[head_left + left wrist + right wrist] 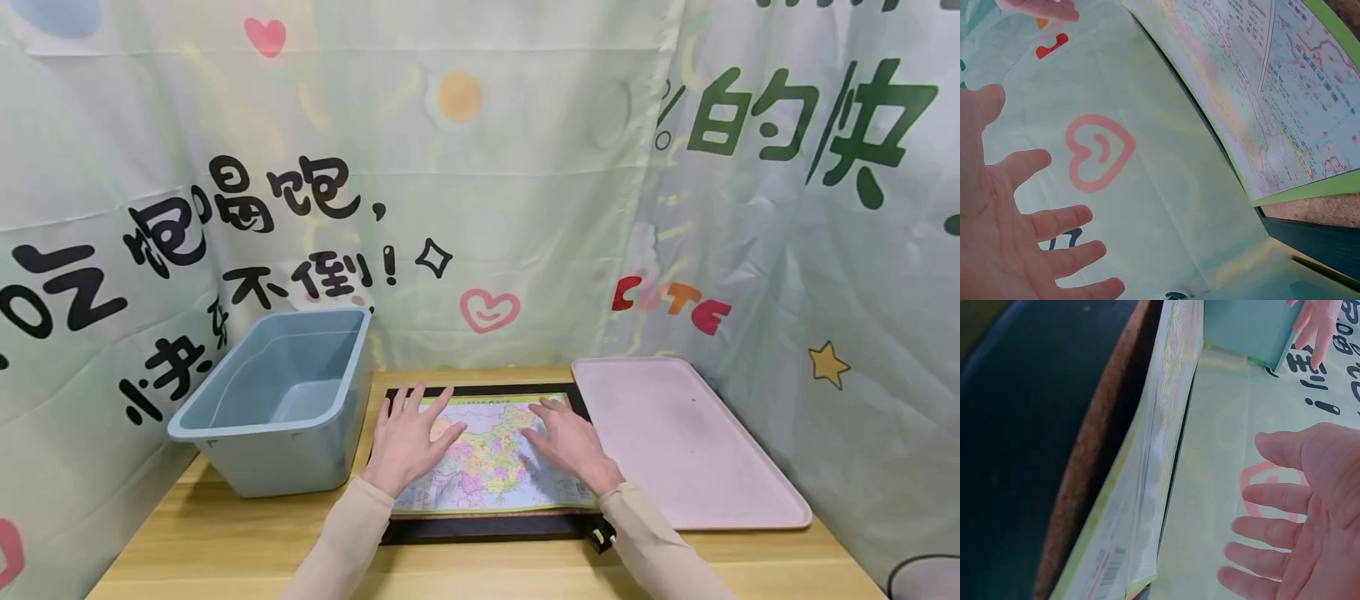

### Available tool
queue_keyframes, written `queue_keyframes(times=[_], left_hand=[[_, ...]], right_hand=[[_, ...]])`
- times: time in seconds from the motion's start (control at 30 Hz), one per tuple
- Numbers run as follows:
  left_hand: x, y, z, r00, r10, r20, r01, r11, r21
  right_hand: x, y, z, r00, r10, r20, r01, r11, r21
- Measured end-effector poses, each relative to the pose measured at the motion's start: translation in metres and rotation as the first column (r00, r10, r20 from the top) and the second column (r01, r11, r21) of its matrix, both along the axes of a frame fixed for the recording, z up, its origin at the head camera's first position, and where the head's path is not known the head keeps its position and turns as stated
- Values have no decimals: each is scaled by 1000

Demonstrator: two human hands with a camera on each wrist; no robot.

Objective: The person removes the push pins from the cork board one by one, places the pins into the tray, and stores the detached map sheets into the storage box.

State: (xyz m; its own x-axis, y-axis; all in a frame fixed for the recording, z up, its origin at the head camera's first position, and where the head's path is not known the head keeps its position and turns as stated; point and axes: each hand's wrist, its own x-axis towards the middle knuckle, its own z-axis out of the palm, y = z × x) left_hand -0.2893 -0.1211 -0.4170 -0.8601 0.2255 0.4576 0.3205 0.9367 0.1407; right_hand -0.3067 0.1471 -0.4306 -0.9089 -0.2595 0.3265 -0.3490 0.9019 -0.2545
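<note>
- Map puzzle (491, 454) lies lower centre on black board (487, 529), betw. blue bin (277, 400) & pink tray (682, 442)
- Left hand (408, 437) + right hand (570, 442): fingers spread flat, grasping nothing, over map – likely steadying it

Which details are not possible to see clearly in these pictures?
- Head view: the map print is too small to read; the left hand and right hand cover parts.
- Head view: black object partly behind the right sleeve.
- Right wrist view: map edge-on, blurred.
</note>
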Motion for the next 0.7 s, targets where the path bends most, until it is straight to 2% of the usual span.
queue_keyframes(times=[0.27,0.43,0.7], left_hand=[[-1,-3,-2,1000,-19,-9,19,1000,13],[0,-5,-5,998,-54,8,54,998,24],[1,-8,-10,996,-82,40,81,997,20]], right_hand=[[-2,-5,2,994,-18,107,31,992,-122],[-3,-5,0,993,1,117,15,990,-138],[-8,-6,-3,996,40,76,-29,989,-144]])
